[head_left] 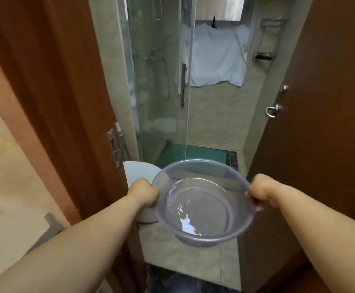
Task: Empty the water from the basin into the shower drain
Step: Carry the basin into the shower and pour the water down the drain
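A clear, faintly purple plastic basin is held level in front of me in the bathroom doorway, with a shallow layer of water glinting at its bottom. My left hand grips its left rim and my right hand grips its right rim. Ahead lies the shower floor with a green mat and dark small tiles at its right end. The drain itself is not visible.
A brown door frame stands close on the left and an open brown door with a metal handle on the right. A glass shower door is ahead, a white toilet lid below left, a white towel at the back.
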